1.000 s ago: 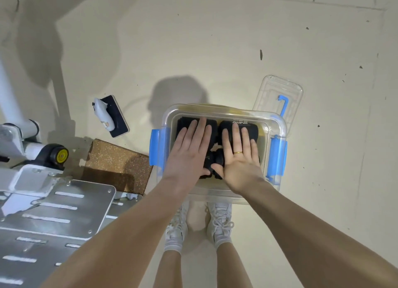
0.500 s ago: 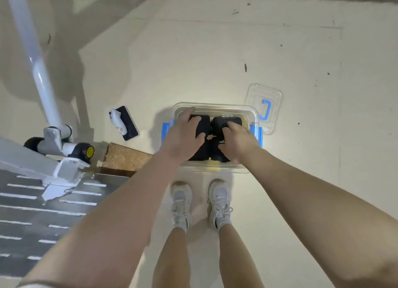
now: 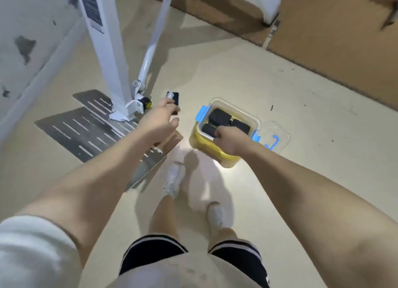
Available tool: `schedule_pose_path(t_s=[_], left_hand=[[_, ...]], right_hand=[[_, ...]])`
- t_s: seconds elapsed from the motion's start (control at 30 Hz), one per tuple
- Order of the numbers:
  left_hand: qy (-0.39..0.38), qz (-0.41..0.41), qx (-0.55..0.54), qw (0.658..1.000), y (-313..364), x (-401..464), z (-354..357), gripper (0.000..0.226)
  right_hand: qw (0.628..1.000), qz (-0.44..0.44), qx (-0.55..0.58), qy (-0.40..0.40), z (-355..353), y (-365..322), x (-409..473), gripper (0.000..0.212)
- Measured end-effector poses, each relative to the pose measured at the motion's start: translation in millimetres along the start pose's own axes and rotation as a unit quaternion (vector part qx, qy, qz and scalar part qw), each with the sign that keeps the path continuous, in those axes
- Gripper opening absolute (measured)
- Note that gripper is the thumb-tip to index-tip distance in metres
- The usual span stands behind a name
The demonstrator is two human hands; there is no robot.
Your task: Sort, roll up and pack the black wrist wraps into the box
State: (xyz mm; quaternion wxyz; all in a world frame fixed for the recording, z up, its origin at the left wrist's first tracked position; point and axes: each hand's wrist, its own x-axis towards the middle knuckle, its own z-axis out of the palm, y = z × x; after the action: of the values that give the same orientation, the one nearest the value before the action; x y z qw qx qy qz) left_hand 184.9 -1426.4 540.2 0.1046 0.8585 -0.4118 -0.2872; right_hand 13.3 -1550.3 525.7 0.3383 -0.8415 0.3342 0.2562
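Rolled black wrist wraps (image 3: 219, 117) sit packed inside the clear plastic box (image 3: 254, 121), directly under and just beyond your right hand (image 3: 227, 140). The box hangs tilted above the pale floor (image 3: 280, 89), its blue latches (image 3: 201, 113) on either end and a yellow tint showing through its near wall. Your right arm reaches forward from the lower right, the hand curled over the near rim of the box, fingers hooked inside and gripping it, knuckles touching the nearest wrap.

Your left arm stretches forward from the lower left, well apart from the box. Your left hand (image 3: 160, 120) hovers with fingers relaxed and slightly spread, thumb out toward the box, holding nothing. Just beyond its fingertips a dark phone (image 3: 175, 99) with a small white object (image 3: 170, 94) on it lies on the floor.

The clear lid (image 3: 277, 135), with its blue handle, lies flat on the floor just beside the box on the far right. A brown cork block (image 3: 172, 140) shows beneath your left wrist. To the left stands a white metal frame (image 3: 112, 57) on a slotted grey base plate (image 3: 86, 128), with a yellow-capped wheel (image 3: 146, 102) at its foot. Brown cardboard (image 3: 323, 29) lines the far edge. Your white shoes (image 3: 175, 177) stand on the floor below.
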Motion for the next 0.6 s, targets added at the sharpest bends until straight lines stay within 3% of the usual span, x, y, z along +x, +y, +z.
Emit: schedule_pose_path(t_s=[0.17, 0.33, 0.6], left_hand=[[0.030, -0.113, -0.051, 0.992, -30, -121, 5, 0.037], [0.111, -0.202, -0.124, 0.965, -69, -255, -2, 0.037], [0.262, -0.370, -0.194, 0.870, -176, -513, 31, 0.044]], right_hand=[[0.983, -0.137, -0.104, -0.056, 25, -59, -54, 0.019], [0.947, -0.244, -0.184, -0.099, 84, -146, -95, 0.018], [0.890, -0.369, -0.213, -0.163, 254, -320, -203, 0.024]])
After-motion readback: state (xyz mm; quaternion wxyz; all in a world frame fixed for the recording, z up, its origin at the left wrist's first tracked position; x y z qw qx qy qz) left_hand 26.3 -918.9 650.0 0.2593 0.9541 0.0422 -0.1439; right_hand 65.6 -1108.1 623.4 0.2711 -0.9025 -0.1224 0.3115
